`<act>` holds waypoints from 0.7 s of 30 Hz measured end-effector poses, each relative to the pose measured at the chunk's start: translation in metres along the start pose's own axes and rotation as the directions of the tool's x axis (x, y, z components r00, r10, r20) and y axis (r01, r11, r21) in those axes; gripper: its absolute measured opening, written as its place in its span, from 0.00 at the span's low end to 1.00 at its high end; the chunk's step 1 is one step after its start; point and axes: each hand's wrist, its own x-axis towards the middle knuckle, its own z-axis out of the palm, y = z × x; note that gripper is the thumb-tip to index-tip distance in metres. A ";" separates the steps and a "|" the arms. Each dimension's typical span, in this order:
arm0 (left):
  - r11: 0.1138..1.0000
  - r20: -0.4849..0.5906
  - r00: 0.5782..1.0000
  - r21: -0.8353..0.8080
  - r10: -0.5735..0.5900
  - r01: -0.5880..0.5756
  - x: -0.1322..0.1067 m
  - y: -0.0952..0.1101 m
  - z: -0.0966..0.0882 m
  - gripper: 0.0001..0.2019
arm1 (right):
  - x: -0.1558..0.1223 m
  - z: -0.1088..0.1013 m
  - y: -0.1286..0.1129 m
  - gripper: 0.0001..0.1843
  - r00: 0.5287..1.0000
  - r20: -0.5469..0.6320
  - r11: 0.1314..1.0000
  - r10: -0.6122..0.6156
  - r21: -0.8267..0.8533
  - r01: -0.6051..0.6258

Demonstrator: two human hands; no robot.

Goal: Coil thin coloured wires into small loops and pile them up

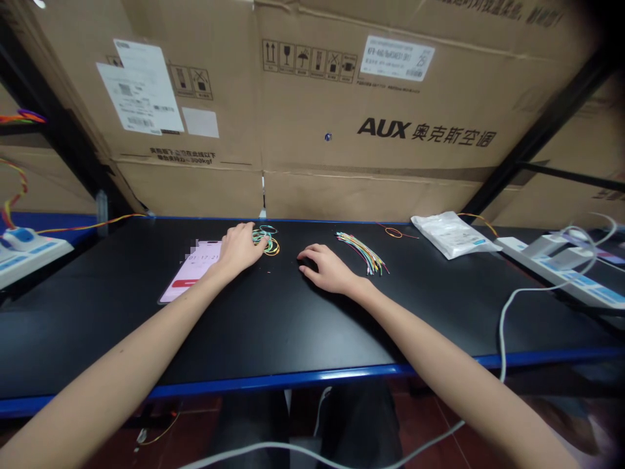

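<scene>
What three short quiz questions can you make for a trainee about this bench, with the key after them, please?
1. Which lies closest to the right hand: A) the bundle of multicoloured wires, B) the white plastic packet, or C) the power strip?
2. True or false: the left hand touches the loose loops of thin coloured wire.
3. Which brand name in Latin letters is printed on the cardboard carton behind the black bench?

Key: 1. A; 2. True; 3. AUX.
</scene>
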 end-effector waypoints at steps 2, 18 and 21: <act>1.000 0.005 1.000 -0.002 0.026 -0.026 -0.003 0.000 0.000 0.26 | 0.000 -0.006 0.000 0.12 0.999 -0.019 0.999 -0.044 0.008 0.045; 0.694 0.146 0.684 -0.278 0.714 -0.664 -0.069 0.047 -0.011 0.27 | -0.010 -0.057 0.092 0.12 0.860 -0.257 0.856 0.441 -0.167 -0.489; 0.698 0.161 0.686 -0.300 0.709 -0.650 -0.073 0.049 -0.012 0.27 | -0.011 -0.054 0.097 0.11 0.872 -0.226 0.857 0.434 -0.195 -0.477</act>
